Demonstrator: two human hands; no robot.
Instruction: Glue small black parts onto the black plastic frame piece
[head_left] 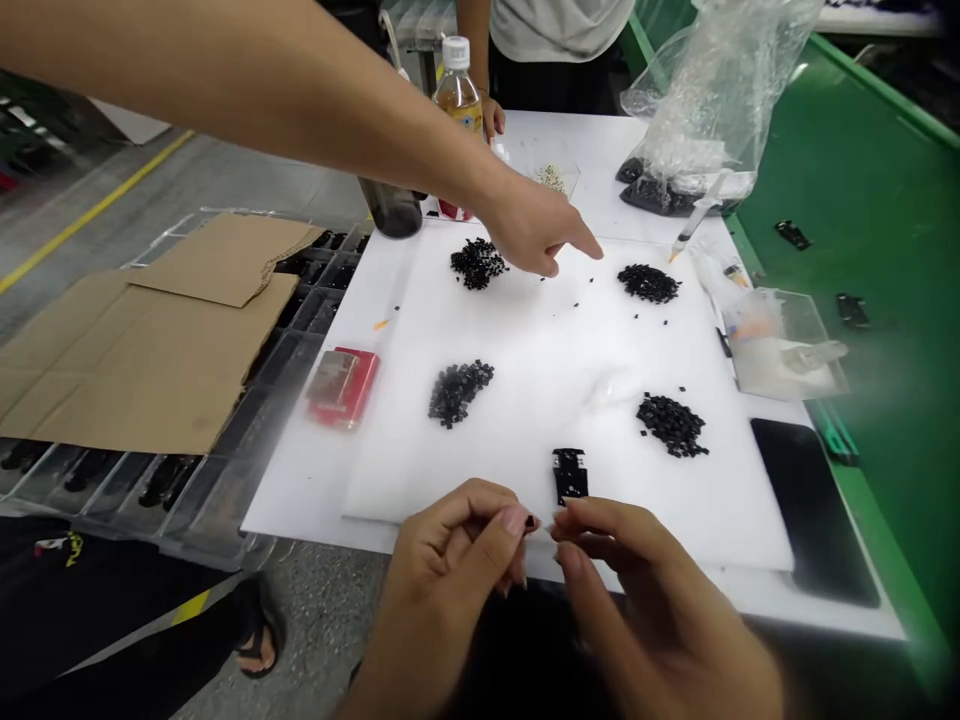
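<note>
My left hand [450, 570] pinches a tiny black piece [529, 521] between thumb and fingertip, at the near edge of a white board [540, 400]. My right hand [637, 600] is beside it, fingers curled and slightly apart, with nothing visible in them. Just beyond both hands lies a flat black slotted part [570, 476]. Several small black pieces form four heaps on the board, including one far left [478, 263] and one near right [671, 425]. A co-worker's hand [536, 230] reaches in from the left, pointing above the board.
A clear compartment tray [300, 340] partly covered by cardboard [150, 360] lies left of the table. A red box [343, 387], a drink bottle [457, 95], a plastic bag [697, 120], a syringe [697, 215] and a clear box [784, 345] surround the board. A green mat [862, 260] lies right.
</note>
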